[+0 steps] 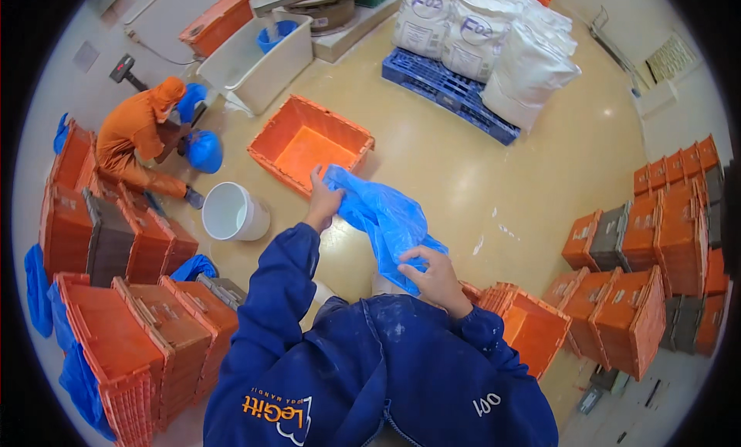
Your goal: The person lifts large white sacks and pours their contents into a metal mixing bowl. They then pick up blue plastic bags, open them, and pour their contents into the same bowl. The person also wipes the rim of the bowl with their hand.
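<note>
A crumpled blue plastic bag (386,209) stretches between my two hands in front of my body. My left hand (326,200) grips its upper left end. At the lower right end, my right hand (432,273) pinches the plastic between thumb and fingers. Just beyond my left hand, an orange crate (305,150) stands on the floor with its top facing up, and no contents show inside. A white bucket (235,212) stands to the left of my left forearm.
A co-worker (139,134) in orange crouches at the left by blue bags (204,151). Stacked crates (150,331) line the left, with more crates (629,292) at the right. White sacks (482,38) load a blue pallet (440,92) ahead. A white tub (262,65) stands far left.
</note>
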Tool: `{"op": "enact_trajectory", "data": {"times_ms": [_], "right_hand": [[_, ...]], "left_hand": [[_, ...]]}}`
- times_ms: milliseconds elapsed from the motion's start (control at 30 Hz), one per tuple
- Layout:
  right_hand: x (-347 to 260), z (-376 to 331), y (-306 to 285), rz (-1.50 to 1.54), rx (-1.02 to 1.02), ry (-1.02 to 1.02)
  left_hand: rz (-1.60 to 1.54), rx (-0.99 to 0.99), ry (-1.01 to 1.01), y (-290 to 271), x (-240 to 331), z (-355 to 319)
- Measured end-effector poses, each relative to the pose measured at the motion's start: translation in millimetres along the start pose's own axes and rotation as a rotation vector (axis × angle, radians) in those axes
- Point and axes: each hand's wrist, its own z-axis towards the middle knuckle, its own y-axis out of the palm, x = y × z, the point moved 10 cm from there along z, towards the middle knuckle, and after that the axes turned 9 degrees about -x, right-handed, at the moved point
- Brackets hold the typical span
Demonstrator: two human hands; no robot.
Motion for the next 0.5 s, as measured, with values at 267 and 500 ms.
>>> {"op": "enact_trajectory", "data": {"times_ms": [267, 500], "right_hand": [[153, -76, -102, -0.750, 0.262, 0.573], [195, -85, -79, -0.666, 0.107, 0.769]], "left_hand": [[1.009, -0.229, 0.353, 24, -57, -29], [1.126, -0.176, -0.033, -30, -103, -72]]}}
